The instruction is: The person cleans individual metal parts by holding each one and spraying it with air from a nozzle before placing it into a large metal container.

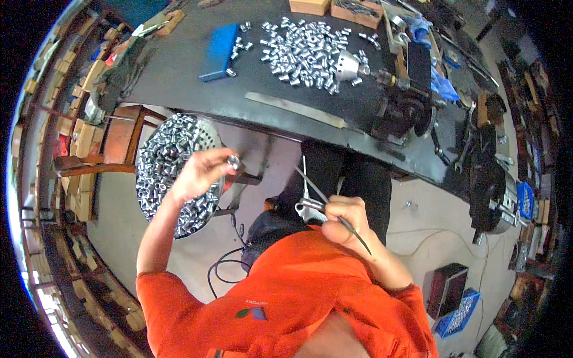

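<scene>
My left hand (200, 174) is raised above the near-right part of a round metal basin (210, 132) heaped with small shiny metal sleeves (170, 143). Between its fingertips is one short metal sleeve (234, 161), its round end showing. In front of my lap, my right hand (347, 219) is closed round a long, thin, dark metal tool (313, 185) that looks like a slim file or scraper. Beside those fingers is a silvery piece with a round open end (301, 208) and a thin upright rod (305, 173); whether my right hand holds it too, I cannot tell.
Ahead stretches a dark workbench (197, 98) with a pile of metal sleeves (304, 53), a blue bin (219, 52) and a flat metal bar (292, 108). A dark machine fixture (406, 107) stands right of the pile. A wooden chair (122, 140) is behind the basin; cables (221, 268) lie on the floor.
</scene>
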### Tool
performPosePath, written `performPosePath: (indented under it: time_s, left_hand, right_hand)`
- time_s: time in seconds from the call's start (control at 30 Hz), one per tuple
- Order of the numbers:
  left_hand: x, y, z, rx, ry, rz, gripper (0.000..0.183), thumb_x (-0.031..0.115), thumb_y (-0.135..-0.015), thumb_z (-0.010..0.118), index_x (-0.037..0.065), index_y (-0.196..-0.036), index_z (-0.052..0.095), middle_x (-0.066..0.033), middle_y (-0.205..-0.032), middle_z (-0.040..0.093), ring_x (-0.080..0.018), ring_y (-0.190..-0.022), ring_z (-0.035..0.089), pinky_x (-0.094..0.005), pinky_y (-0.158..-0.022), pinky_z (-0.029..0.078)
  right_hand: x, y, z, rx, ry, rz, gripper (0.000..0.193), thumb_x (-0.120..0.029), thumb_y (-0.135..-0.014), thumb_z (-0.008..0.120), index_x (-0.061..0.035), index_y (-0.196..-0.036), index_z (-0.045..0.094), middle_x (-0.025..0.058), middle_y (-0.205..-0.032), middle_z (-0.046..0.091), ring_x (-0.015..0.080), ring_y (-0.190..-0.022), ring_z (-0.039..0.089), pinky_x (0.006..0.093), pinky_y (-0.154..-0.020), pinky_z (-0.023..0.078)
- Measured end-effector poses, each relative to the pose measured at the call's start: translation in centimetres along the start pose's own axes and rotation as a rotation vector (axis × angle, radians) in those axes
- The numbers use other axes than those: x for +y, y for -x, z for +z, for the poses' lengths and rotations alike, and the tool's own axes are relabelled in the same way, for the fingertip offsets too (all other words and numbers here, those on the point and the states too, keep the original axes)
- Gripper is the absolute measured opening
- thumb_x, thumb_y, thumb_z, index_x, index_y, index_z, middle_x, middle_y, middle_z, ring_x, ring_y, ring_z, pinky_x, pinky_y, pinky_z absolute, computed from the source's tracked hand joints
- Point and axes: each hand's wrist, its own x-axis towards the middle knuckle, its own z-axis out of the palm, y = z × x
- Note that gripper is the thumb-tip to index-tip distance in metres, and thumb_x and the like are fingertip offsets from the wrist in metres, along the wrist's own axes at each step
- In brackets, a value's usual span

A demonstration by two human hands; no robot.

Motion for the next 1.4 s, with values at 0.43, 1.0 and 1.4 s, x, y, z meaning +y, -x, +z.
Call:
performPosePath:
  time_s: [0.43,1.0,1.4]
  left_hand:
    - [5.4,-0.8,7.1,-0.244,-0.148,0.503,0.023,0.001,-0.076,0.065,-0.002,-0.099,0.06,-0.0101,-0.083,0.06,-0.0205,-0.075,0.059,-0.0317,-0.067,0.047]
    - [3.6,-0.4,11.3,-0.169,0.384,-0.024,0.025,0.019,-0.094,0.053,-0.004,-0.103,0.059,-0.0068,-0.064,0.06,-0.0082,-0.047,0.055,-0.0202,-0.042,0.043]
    - [4.0,-2.6,7.7,0.148,-0.303,0.547,0.018,-0.002,-0.07,0.067,0.001,-0.087,0.064,-0.0071,-0.073,0.058,-0.016,-0.06,0.058,-0.0266,-0.052,0.044]
  right_hand:
    - [-1.3,-1.7,0.7,-0.041,0.199,-0.002,0.018,-0.015,-0.062,0.065,-0.0069,-0.063,0.049,0.012,-0.061,0.051,0.0334,-0.054,0.054,0.0428,-0.047,0.042]
    - [-0.1,-1.4,1.8,0.148,0.424,-0.062,0.016,-0.016,-0.063,0.063,-0.0061,-0.06,0.05,0.0094,-0.056,0.047,0.0248,-0.046,0.053,0.0389,-0.043,0.041]
    - [1.4,0.8,-1.3,0.113,-0.11,0.348,0.028,-0.018,-0.066,0.056,-0.0049,-0.053,0.036,-0.0002,-0.05,0.034,0.0066,-0.05,0.033,0.0286,-0.044,0.025]
